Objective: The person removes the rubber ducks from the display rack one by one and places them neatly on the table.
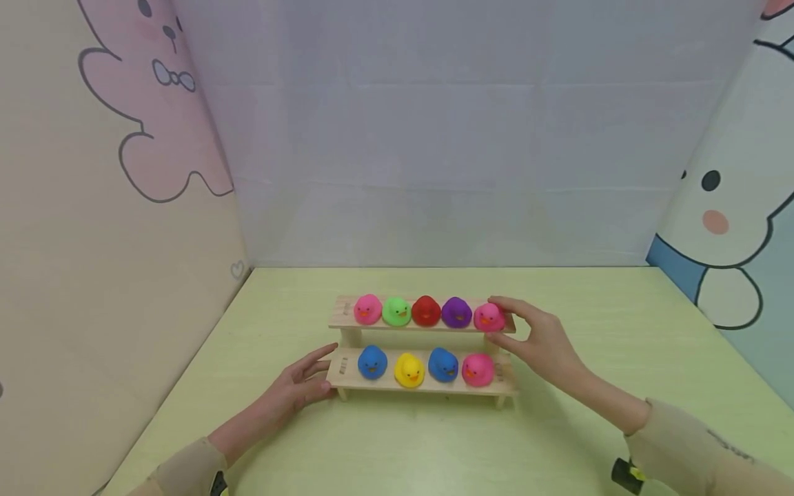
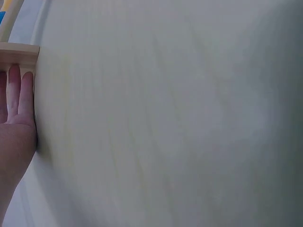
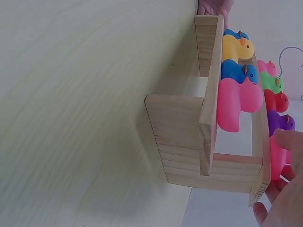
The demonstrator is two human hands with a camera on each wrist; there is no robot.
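Note:
A two-tier wooden rack (image 1: 428, 390) holds a row of small rubber ducks on each shelf. At the right end of the upper shelf, my right hand (image 1: 548, 344) pinches a pink duck (image 1: 489, 317) between thumb and fingers. That duck (image 3: 276, 158) sits next to a purple duck (image 1: 457, 313), with the thumb on its near side in the right wrist view. My left hand (image 1: 291, 394) rests against the left end of the lower shelf, its fingers nearly straight. In the left wrist view the fingertips of that hand (image 2: 18, 101) meet the board's edge (image 2: 23, 48).
Beside the purple duck stand red (image 1: 426, 311), green (image 1: 397, 312) and pink (image 1: 368, 310) ducks. The lower shelf bears blue (image 1: 372, 362), yellow (image 1: 409, 370), another blue and another pink (image 1: 477, 370) duck. A pale table (image 1: 397, 448) lies beneath; printed walls (image 1: 124, 241) enclose it.

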